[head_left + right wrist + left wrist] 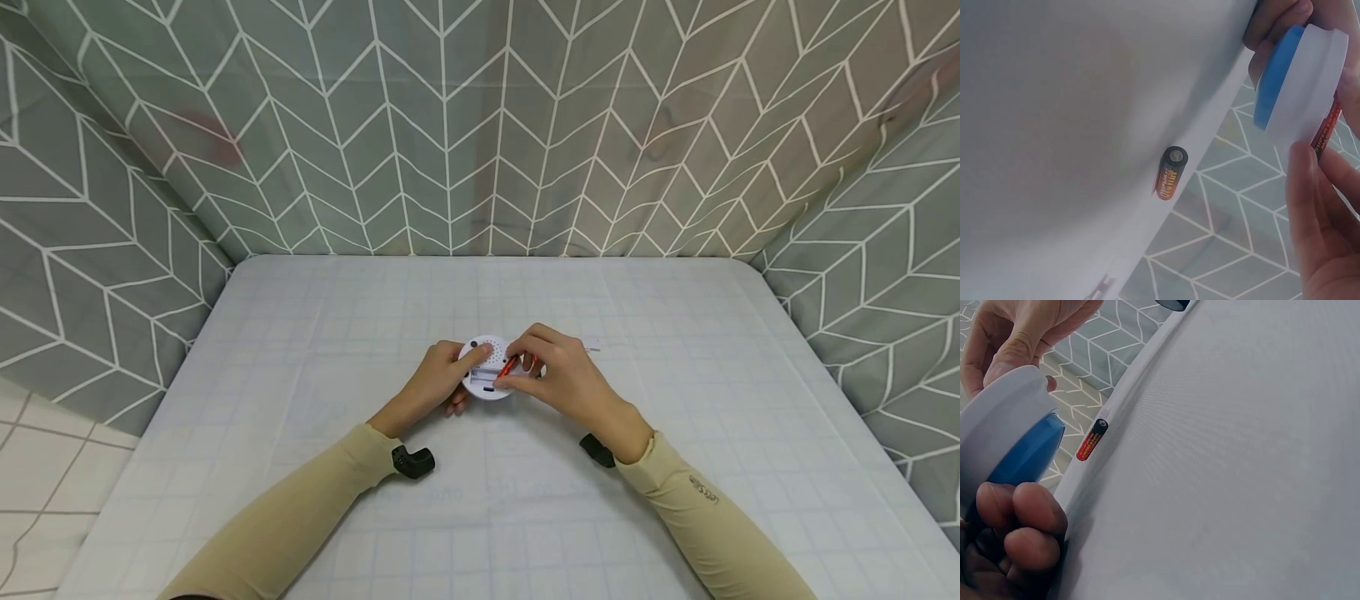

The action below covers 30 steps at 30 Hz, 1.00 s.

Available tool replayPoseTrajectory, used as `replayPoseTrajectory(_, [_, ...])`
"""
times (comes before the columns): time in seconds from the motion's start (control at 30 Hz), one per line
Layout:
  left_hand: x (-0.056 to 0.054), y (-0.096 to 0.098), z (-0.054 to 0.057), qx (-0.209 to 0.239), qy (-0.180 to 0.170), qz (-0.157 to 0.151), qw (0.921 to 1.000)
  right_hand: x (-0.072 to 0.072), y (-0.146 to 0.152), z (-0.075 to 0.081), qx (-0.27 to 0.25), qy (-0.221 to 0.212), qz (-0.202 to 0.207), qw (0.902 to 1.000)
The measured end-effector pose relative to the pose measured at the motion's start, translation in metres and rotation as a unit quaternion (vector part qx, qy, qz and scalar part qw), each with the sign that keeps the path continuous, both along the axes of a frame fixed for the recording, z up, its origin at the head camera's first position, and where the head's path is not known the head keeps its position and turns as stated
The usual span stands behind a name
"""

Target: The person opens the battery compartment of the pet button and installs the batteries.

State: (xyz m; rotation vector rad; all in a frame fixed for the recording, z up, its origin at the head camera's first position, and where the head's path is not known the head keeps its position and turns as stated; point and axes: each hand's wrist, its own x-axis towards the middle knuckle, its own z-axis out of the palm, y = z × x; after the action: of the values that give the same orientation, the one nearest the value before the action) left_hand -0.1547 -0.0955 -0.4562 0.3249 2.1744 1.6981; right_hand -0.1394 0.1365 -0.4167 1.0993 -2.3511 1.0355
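My left hand [441, 372] grips a round white device [476, 388], its thumb over a face with speaker holes and an uncovered battery compartment. The device's other side is blue [1030, 450], as the left wrist view shows. Between thumb and fingers my right hand [566, 367] pinches a red-and-black battery [507, 367], held slanted at the compartment. In the right wrist view that battery [1327, 128] is partly hidden by the device and fingers. A second battery [1172, 174], red and black too, lies on the table beyond the hands.
A white cloth with a faint grid covers the table [360, 517]. A small pale item [1102, 289] lies near the table edge in the right wrist view. Patterned grey curtains [480, 125] stand behind the table and on both sides.
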Motion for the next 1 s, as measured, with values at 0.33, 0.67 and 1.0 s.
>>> replayPoseTrajectory(0.33, [0.0005, -0.0003, 0.0009, -0.003, 0.007, -0.004, 1.0, 0.0, -0.0029, -0.0004, 0.001, 0.017, -0.006, 0.9998])
replayPoseTrajectory(0.67, [0.0004, 0.0007, 0.0014, -0.005, 0.015, -0.007, 0.9998, 0.001, -0.0053, -0.0001, 0.038, 0.053, -0.007, 0.9979])
replayPoseTrajectory(1.0, [-0.0002, 0.0008, -0.0008, -0.007, 0.011, -0.002, 0.9999, 0.003, -0.0055, 0.0025, 0.05, 0.059, 0.014, 0.997])
